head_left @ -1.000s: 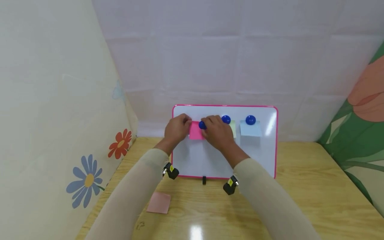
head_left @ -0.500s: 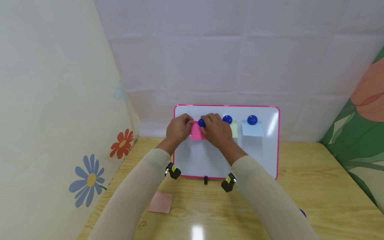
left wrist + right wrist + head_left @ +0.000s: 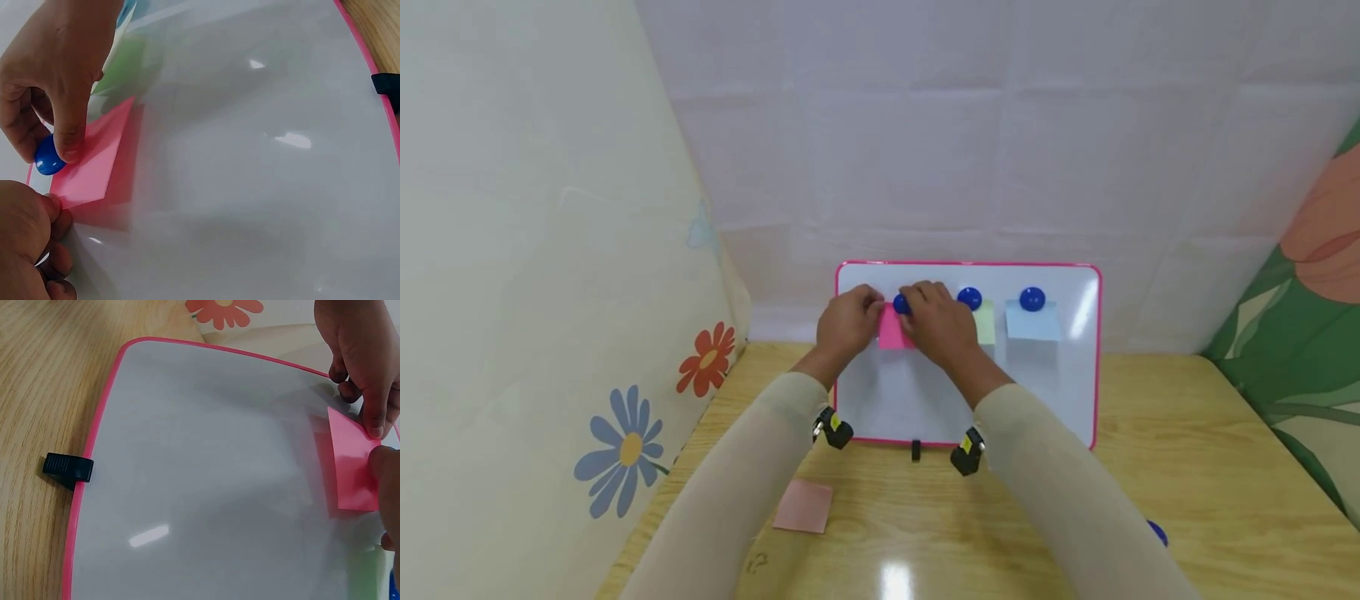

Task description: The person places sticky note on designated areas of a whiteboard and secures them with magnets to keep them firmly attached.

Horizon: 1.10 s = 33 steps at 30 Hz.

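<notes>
A bright pink sticky note (image 3: 891, 333) lies against the pink-framed whiteboard (image 3: 902, 400). My left hand (image 3: 847, 321) pinches the note's upper left corner between thumb and fingers; the left wrist view shows the note's lower part (image 3: 103, 169) standing off the board. With thumb and fingers my right hand (image 3: 942, 325) grips a round blue magnet (image 3: 49, 157) at the note's top edge. Just right of that hand, a pale green note (image 3: 985, 323) hangs under another blue magnet (image 3: 969, 298), partly hidden by the hand. Farther right hangs a light blue note (image 3: 1032, 322) with its own magnet (image 3: 1032, 298).
On the wooden table (image 3: 1187, 450), a pale pink note (image 3: 803, 506) lies in front of the board near the left sleeve. A blue round thing (image 3: 1158, 532) peeks out beside the right sleeve. A black clip (image 3: 916, 450) sits at the board's lower edge.
My right hand has shifted the magnet slightly up and left to the pink note's top edge. The left hand keeps its hold. The blue thing beside the right sleeve has come into view.
</notes>
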Available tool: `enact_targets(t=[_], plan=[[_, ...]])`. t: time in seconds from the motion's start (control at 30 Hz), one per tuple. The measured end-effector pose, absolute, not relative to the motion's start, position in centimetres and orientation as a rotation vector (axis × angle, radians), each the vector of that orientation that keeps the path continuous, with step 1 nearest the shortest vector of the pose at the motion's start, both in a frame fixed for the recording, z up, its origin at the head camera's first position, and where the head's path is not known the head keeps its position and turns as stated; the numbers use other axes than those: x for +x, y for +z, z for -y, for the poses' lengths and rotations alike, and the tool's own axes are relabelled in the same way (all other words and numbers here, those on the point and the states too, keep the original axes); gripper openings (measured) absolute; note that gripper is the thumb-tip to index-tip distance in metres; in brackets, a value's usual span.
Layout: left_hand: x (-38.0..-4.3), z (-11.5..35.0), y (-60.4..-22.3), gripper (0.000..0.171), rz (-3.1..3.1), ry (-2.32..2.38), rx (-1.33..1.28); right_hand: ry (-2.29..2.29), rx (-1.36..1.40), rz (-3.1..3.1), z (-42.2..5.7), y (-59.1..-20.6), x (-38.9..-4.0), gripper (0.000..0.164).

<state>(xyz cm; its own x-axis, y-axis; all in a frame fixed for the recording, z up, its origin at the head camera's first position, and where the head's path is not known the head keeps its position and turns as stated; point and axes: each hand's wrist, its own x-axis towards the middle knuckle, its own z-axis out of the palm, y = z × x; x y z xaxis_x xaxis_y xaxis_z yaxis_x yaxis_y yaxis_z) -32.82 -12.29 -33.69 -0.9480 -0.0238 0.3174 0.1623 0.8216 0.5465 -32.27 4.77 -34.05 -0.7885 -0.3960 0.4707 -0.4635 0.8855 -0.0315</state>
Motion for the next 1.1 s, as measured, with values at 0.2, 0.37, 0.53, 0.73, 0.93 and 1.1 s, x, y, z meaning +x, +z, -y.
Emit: enact_targets(t=[0.2, 0.37, 0.53, 0.73, 0.93, 1.1], plan=[[-32.72, 12.23, -33.68, 0.017, 2.7, -0.844, -0.11, 0.185, 0.605, 2.615, -4.63, -34.07, -32.25, 0.053], [-32.83, 12.11, -33.79, 0.016, 2.689, -0.841, -0.128, 0.173, 0.589, 2.59, -4.78, -34.23, -32.41, 0.053], [-32.89, 12.01, -33.79, 0.016, 2.692, -0.84, -0.136, 0.158, 0.575, 2.577, -4.82, -34.42, -32.56, 0.053], [-32.89, 11.85, -33.74, 0.018, 2.712, -0.831, -0.121, 0.157, 0.573, 2.576, -4.77, -34.53, -32.63, 0.052], [-32.78, 11.59, -33.86, 0.017, 2.715, -0.824, -0.113, 0.163, 0.571, 2.594, -4.87, -34.44, -32.7, 0.05], [-32.95, 11.6, -33.9, 0.018, 2.712, -0.807, -0.12, 0.175, 0.573, 2.608, -4.93, -34.42, -32.75, 0.05]])
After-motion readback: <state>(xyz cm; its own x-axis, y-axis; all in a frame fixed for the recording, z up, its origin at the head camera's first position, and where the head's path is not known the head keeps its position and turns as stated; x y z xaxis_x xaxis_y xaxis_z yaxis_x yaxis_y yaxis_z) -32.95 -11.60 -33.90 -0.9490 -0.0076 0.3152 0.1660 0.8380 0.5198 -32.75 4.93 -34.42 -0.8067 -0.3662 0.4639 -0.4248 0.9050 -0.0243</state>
